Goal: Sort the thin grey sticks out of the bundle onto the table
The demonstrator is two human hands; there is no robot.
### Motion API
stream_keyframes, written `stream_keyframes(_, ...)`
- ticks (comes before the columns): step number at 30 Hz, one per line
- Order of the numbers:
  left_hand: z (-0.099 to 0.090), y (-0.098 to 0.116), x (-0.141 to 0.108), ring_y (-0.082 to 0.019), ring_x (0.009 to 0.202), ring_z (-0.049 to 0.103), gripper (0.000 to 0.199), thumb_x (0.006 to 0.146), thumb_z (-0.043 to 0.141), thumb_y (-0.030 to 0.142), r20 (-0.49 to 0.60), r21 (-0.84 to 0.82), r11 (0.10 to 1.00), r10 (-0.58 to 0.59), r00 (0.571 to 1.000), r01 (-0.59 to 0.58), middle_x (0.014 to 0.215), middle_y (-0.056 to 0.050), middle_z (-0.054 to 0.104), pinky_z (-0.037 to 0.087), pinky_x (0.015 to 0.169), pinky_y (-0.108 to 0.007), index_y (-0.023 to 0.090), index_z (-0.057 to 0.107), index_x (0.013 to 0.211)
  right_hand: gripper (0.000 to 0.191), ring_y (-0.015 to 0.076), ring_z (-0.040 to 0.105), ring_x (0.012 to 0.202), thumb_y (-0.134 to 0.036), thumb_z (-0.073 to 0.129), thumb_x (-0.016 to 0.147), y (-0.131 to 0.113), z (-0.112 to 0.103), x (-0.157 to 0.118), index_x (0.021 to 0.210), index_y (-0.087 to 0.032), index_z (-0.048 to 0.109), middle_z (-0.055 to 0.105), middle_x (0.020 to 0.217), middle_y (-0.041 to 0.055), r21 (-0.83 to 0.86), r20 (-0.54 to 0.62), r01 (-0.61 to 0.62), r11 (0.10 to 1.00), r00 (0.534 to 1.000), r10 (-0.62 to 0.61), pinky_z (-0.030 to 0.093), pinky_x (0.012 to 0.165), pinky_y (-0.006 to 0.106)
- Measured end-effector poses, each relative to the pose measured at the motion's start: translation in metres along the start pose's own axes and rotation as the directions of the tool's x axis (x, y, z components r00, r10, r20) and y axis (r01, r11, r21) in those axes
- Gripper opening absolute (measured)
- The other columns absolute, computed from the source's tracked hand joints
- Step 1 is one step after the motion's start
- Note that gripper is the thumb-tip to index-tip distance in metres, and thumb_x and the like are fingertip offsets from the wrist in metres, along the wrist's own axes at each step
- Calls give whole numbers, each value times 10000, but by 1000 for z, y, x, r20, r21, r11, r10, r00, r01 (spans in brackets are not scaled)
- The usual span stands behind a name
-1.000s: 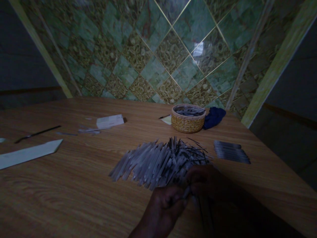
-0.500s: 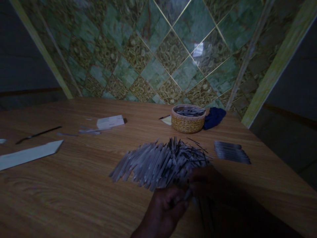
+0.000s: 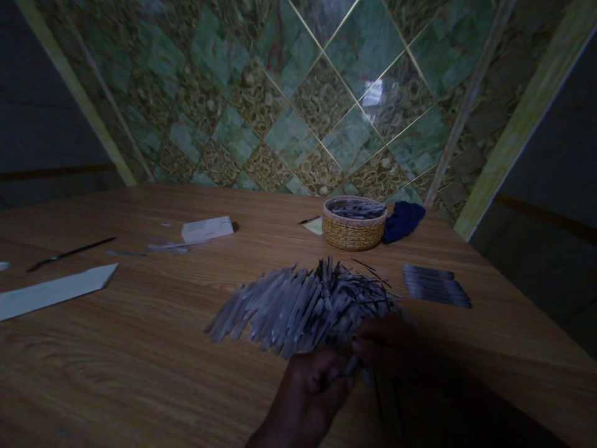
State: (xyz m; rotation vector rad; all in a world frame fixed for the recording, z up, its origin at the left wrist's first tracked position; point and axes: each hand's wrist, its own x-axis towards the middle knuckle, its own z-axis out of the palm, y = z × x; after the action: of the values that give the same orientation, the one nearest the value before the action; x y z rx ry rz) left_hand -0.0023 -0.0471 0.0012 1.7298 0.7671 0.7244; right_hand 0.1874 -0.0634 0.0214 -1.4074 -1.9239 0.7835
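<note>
My left hand point(image 3: 310, 389) is closed, thumb and fingers pinching a small pale tube-like piece point(image 3: 351, 364). Against the other end of that piece, my right hand point(image 3: 385, 342) is closed, mostly in deep shadow; what its fingers hold is hard to make out. Thin dark rods point(image 3: 379, 398) show below the right hand, and whether it grips them is unclear. Just beyond both hands lies a spread pile of slim translucent grey sticks point(image 3: 289, 308), with black thin rods point(image 3: 329, 274) mixed in on its right part.
A woven basket point(image 3: 354, 235) filled with similar sticks stands at the back, beside a dark blue cloth point(image 3: 403, 222). Right of the pile lies a neat row of sticks point(image 3: 436, 286). A white box point(image 3: 208, 229), a pale strip point(image 3: 60, 289) and a black slender tool point(image 3: 69, 254) lie left.
Both hands stay nearly in place, with only a slight shift of the fingers around the small piece. The pile and the other objects look the same.
</note>
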Motion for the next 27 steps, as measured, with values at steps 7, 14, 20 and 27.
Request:
stream_keyframes(7,0,-4,0,-101,533,314,220,720,526,238,-25,3,1000,28,999,-28,559,56,328,268,459,-224,204,380,559,183,111,504,576,-311,525,771,-2,-6,-1,763,-159,627,564,618,-22,119,39,-29,992,999,25,371,540,202)
stream_keyframes(14,0,-3,-2,-97,501,388,181,748,521,139,-64,309,923,259,964,-228,543,49,416,315,447,-210,192,462,585,172,96,484,508,-272,521,759,3,1,-2,638,-159,568,534,535,-37,96,22,-14,995,1000,12,333,489,191)
stream_keyframes(20,1,-13,-2,-143,517,556,131,812,483,99,-10,630,649,555,832,-425,600,-27,600,419,478,-238,173,571,748,214,87,420,460,-283,485,743,-7,4,-1,558,-177,470,451,475,-49,11,-30,-70,997,997,70,283,456,193)
stream_keyframes(27,4,-19,-1,-152,504,553,108,832,513,106,3,772,487,640,769,-409,584,-20,605,414,488,-257,174,589,797,317,80,338,444,-347,480,764,0,15,1,506,-192,380,328,449,-67,-31,-122,-121,992,986,116,211,439,215)
